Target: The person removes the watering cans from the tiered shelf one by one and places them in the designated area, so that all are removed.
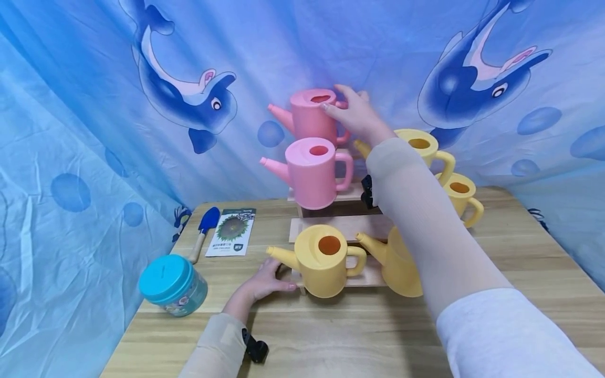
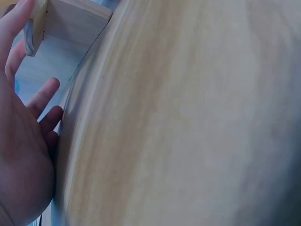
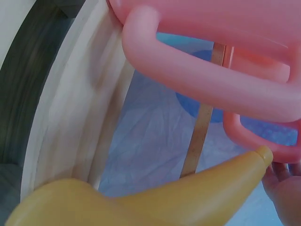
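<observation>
My right hand [image 1: 356, 113] reaches to the back pink watering can [image 1: 312, 118], thumb at its top rim and fingers by its handle. In the right wrist view, its fingers [image 3: 288, 190] show beside that can's handle [image 3: 261, 141]. A lighter pink watering can [image 1: 312, 176] stands in front. At the lower left end of the wooden stepped stand [image 1: 321, 229], my left hand [image 1: 262, 283] touches the step with its fingers fairly straight. Nearest to it is a yellow watering can [image 1: 323, 268]. The left wrist view shows the loose fingers [image 2: 44, 96] beside the stand's end.
More yellow watering cans [image 1: 402, 265] stand on the right, partly hidden by my right forearm. Left on the table [image 1: 331, 341] are a turquoise-lidded jar [image 1: 172, 286], a blue trowel [image 1: 208, 220] and a sunflower seed packet [image 1: 231, 232]. A blue dolphin curtain [image 1: 293, 47] hangs behind.
</observation>
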`<act>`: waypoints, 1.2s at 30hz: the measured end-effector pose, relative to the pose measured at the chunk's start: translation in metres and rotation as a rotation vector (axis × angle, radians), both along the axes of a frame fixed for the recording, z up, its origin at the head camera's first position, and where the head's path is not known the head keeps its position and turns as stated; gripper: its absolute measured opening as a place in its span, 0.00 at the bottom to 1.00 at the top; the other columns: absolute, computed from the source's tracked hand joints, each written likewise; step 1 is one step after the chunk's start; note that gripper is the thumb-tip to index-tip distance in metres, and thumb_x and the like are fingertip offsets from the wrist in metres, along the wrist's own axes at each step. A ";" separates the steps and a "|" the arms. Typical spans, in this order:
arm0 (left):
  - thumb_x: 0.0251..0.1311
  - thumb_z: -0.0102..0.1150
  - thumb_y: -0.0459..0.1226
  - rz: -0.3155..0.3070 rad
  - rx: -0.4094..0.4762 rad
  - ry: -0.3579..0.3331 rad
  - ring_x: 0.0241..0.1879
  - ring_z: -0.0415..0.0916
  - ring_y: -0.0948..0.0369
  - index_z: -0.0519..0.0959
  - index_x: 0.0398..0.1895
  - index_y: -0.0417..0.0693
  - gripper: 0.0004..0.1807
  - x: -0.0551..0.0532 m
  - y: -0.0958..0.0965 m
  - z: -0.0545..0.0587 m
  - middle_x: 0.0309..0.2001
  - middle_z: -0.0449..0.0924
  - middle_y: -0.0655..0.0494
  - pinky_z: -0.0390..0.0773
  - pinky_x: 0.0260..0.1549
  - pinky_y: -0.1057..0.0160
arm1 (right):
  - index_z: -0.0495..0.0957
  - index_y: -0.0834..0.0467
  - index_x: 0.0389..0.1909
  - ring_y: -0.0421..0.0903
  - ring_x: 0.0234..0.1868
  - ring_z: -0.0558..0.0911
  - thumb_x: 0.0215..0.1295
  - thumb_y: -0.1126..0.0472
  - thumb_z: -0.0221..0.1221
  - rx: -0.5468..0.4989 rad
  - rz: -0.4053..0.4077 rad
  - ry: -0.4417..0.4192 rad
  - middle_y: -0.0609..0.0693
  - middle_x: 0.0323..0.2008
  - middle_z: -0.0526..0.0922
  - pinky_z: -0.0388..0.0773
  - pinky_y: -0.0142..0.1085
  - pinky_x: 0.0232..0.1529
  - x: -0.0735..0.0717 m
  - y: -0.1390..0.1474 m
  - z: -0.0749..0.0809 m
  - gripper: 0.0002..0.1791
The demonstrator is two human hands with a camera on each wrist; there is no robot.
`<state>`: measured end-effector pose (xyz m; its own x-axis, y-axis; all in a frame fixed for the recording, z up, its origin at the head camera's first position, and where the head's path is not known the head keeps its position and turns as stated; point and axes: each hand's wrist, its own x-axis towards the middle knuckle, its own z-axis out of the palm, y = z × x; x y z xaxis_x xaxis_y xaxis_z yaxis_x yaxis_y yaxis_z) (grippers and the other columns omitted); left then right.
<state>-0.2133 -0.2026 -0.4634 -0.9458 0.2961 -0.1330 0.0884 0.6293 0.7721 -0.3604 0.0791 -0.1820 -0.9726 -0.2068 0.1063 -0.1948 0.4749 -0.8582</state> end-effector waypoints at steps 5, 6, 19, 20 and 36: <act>0.38 0.72 0.55 -0.005 0.009 0.011 0.67 0.47 0.44 0.64 0.67 0.56 0.49 0.001 0.000 -0.001 0.68 0.56 0.43 0.46 0.63 0.38 | 0.47 0.33 0.71 0.44 0.69 0.56 0.60 0.36 0.53 -0.033 0.033 0.005 0.41 0.70 0.56 0.60 0.49 0.64 -0.004 -0.002 -0.003 0.40; 0.38 0.72 0.55 -0.006 0.008 0.014 0.67 0.48 0.44 0.64 0.67 0.57 0.48 0.001 0.000 -0.001 0.68 0.56 0.43 0.47 0.63 0.38 | 0.47 0.33 0.71 0.44 0.69 0.56 0.60 0.36 0.53 -0.033 0.032 0.006 0.41 0.70 0.56 0.59 0.49 0.64 -0.005 -0.002 -0.003 0.40; 0.40 0.71 0.54 -0.026 -0.003 0.033 0.67 0.49 0.46 0.65 0.66 0.56 0.46 -0.001 0.000 -0.002 0.67 0.56 0.43 0.46 0.63 0.39 | 0.51 0.36 0.71 0.47 0.69 0.53 0.60 0.32 0.50 -0.018 -0.101 0.061 0.46 0.71 0.49 0.65 0.45 0.61 -0.002 0.012 0.000 0.39; 0.40 0.71 0.54 -0.023 0.001 0.032 0.67 0.49 0.45 0.65 0.66 0.56 0.46 -0.001 0.000 -0.002 0.67 0.56 0.43 0.46 0.63 0.38 | 0.52 0.35 0.71 0.47 0.69 0.53 0.59 0.32 0.50 -0.011 -0.132 0.063 0.46 0.71 0.47 0.67 0.45 0.60 -0.003 0.014 0.001 0.39; 0.42 0.72 0.51 -0.054 0.078 0.049 0.68 0.46 0.45 0.65 0.66 0.55 0.44 0.001 -0.001 -0.005 0.69 0.53 0.43 0.44 0.63 0.38 | 0.63 0.33 0.66 0.44 0.66 0.58 0.56 0.35 0.57 -0.072 -0.310 0.127 0.46 0.69 0.56 0.70 0.47 0.56 0.014 0.070 0.028 0.35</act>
<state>-0.2125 -0.2039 -0.4686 -0.9331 0.3543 -0.0618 0.1591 0.5608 0.8125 -0.3468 0.1495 -0.1544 -0.9661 0.1090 0.2340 -0.1580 0.4672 -0.8699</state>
